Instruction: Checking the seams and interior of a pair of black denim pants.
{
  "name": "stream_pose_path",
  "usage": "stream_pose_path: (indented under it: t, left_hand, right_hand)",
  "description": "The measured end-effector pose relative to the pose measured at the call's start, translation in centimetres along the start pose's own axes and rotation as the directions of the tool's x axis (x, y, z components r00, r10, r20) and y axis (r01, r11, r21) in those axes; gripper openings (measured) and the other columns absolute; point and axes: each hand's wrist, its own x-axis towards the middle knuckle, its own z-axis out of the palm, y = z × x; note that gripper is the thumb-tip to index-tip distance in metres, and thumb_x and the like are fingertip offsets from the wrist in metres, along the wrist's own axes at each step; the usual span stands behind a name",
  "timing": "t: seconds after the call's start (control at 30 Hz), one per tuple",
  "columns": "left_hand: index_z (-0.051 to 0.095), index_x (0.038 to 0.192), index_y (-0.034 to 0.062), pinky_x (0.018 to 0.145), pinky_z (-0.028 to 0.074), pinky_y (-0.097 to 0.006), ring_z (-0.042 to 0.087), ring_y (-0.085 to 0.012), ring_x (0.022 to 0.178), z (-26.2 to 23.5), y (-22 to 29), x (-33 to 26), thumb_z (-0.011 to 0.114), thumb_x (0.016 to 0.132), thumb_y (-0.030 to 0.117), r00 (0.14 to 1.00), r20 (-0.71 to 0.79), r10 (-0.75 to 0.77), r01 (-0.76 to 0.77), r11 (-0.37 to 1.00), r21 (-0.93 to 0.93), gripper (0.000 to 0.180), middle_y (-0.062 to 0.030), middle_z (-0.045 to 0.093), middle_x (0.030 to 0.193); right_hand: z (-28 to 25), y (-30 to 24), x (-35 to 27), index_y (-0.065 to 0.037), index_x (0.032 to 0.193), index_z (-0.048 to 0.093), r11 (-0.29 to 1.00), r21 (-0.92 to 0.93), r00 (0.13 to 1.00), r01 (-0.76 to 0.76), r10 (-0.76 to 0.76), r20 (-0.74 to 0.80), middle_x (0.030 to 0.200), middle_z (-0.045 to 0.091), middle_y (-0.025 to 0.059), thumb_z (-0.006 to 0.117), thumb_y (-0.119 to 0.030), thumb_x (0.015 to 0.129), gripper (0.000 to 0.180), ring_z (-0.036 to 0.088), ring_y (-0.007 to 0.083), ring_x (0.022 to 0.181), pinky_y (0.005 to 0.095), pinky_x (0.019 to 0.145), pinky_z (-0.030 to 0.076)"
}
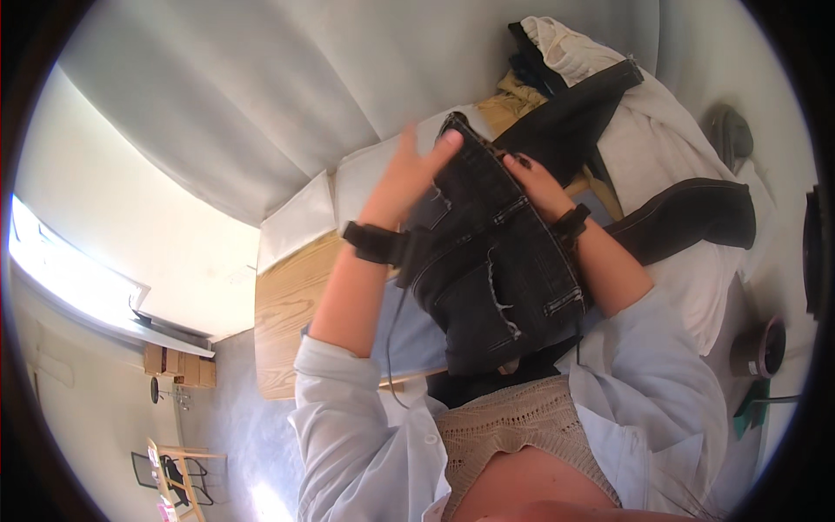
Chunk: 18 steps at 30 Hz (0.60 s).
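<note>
A pair of dark grey denim shorts (487,261) with frayed edges lies in front of me over the wooden table (287,304). My left hand (409,170) is raised at the garment's left edge, fingers spread and slightly blurred, fingertips touching its top corner. My right hand (539,184) presses flat on the upper right of the shorts near the waistband. Both wrists wear black bands.
A heap of clothes lies beyond the shorts: a dark garment (565,122), a cream knit (565,43) and white fabric (687,148). A black boot-like shape (696,217) lies to the right. White curtains (287,87) hang behind. A round container (758,348) stands at right.
</note>
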Motion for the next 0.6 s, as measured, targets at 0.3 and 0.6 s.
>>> stream_pose_path:
  t: [0.3, 0.6]
  left_hand:
    - [0.033, 0.134, -0.0049, 0.094, 0.04, -0.03, 0.05, -0.0203, 0.11, 6.0, -5.7, -1.6, 0.067, 0.084, 0.032, 0.97, 0.233, -0.066, 0.191, 0.8, -0.568, 0.071, -0.0149, 0.051, 0.12]
    - [0.041, 0.131, 0.005, 0.089, 0.047, -0.032, 0.056, -0.0199, 0.104, 2.3, -12.1, -4.4, 0.061, 0.087, 0.025, 0.967, 0.203, -0.157, 0.256, 0.543, -0.8, 0.052, -0.0104, 0.054, 0.12]
  right_hand:
    - [2.0, -0.8, -1.5, 0.002, 0.118, 0.055, 0.829, -0.536, 0.952, 0.158, 0.017, 0.306, 0.106, 0.065, 0.0113, 0.05, -0.022, 0.095, 0.034, 0.059, 0.0157, 0.095, 0.0284, 0.086, 0.045]
    - [6.5, -0.3, 0.7, -0.002, 0.114, 0.06, 0.697, -0.707, 0.848, 0.118, 0.299, 0.437, 0.103, 0.066, 0.0112, 0.057, -0.028, 0.091, 0.034, 0.059, 0.0148, 0.093, 0.03, 0.085, 0.045]
